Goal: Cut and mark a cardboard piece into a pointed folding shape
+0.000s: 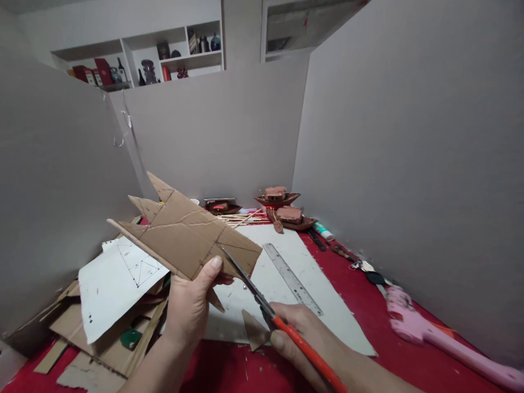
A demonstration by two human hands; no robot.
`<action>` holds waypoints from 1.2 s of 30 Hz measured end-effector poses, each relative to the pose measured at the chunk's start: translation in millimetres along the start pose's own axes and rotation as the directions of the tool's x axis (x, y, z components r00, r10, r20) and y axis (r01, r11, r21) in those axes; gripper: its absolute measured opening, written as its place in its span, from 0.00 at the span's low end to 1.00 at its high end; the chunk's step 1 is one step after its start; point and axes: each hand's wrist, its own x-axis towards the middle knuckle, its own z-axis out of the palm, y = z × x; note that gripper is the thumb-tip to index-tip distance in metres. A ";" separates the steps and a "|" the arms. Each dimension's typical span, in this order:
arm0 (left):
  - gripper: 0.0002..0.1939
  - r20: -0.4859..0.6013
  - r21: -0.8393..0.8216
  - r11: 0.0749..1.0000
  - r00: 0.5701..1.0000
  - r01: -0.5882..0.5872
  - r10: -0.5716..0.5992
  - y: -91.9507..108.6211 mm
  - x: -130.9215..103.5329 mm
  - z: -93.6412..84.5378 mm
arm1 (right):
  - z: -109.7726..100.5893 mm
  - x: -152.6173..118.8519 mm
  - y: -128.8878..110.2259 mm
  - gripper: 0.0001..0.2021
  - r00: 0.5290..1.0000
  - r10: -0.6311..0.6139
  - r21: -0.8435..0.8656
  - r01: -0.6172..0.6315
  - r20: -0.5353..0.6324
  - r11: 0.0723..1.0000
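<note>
My left hand [192,297] grips the lower edge of a brown cardboard piece [184,229], thumb on top. Pencil lines run across the cardboard, and its left end is cut into pointed tabs. In my right hand [298,333] is a pair of scissors [262,300] with red-orange handles. Their blades reach the cardboard's right part, near a drawn line; the lower blade is mostly hidden. Below the scissors lies a small triangular cardboard offcut [254,329]. A steel ruler [292,278] rests on the white board [331,311] beneath.
Cardboard scraps [106,338] and a paper with a drawn diagram [118,284] pile up at left. Model boats [290,215] and wooden sticks [245,218] stand at the back. A pink glue gun [409,322] lies at right on the red cloth [347,284]. Grey partitions [409,164] enclose the table.
</note>
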 end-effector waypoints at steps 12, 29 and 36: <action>0.10 0.006 -0.060 0.998 1.000 0.000 0.000 1.9 -0.9 -0.8 | -1.7 -0.5 8.5 0.27 0.998 0.067 0.062 -0.068 0.020 0.996; 0.12 0.041 0.062 0.995 0.996 0.080 -0.083 -2.9 -2.5 -0.1 | -5.8 0.9 -4.4 0.32 0.999 0.025 0.037 -0.026 0.028 0.999; 0.11 0.068 0.009 0.998 0.995 0.065 -0.066 -2.0 -0.3 0.2 | -1.3 0.5 2.0 0.29 0.999 0.031 0.142 -0.036 0.037 0.989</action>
